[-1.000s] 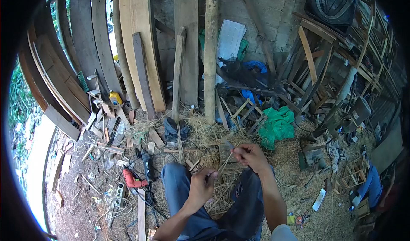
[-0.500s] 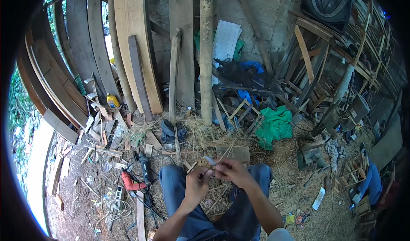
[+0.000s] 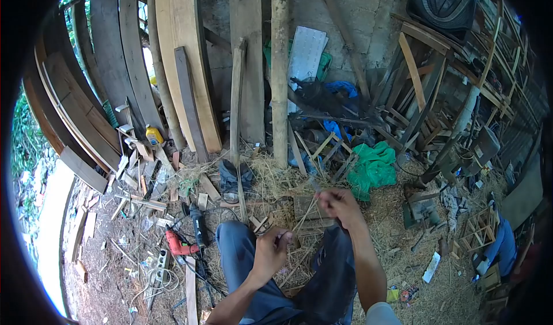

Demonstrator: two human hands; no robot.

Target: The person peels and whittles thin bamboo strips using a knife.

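Note:
My left hand (image 3: 272, 252) is closed over my left knee, its thumb pressed on the lower end of a thin pale strip (image 3: 303, 218). The strip slants up and right to my right hand (image 3: 341, 208), whose fingers are closed round a knife. Only the blurred blade (image 3: 314, 184) shows, pointing up and left from the fist; the handle is hidden. Below both hands are my knees in blue trousers (image 3: 235, 245). Straw and shavings lie on the ground between my legs.
A red drill (image 3: 180, 244), a grinder (image 3: 199, 224) and a power strip (image 3: 163, 261) lie left of my legs. Boards (image 3: 183, 65) lean behind. Green cloth (image 3: 371, 169) is at the right. Another person's blue-clad leg (image 3: 502, 247) shows far right.
My hands came together half a second ago. Now they are apart again, my right hand having moved up and right with the knife. The view has shifted slightly.

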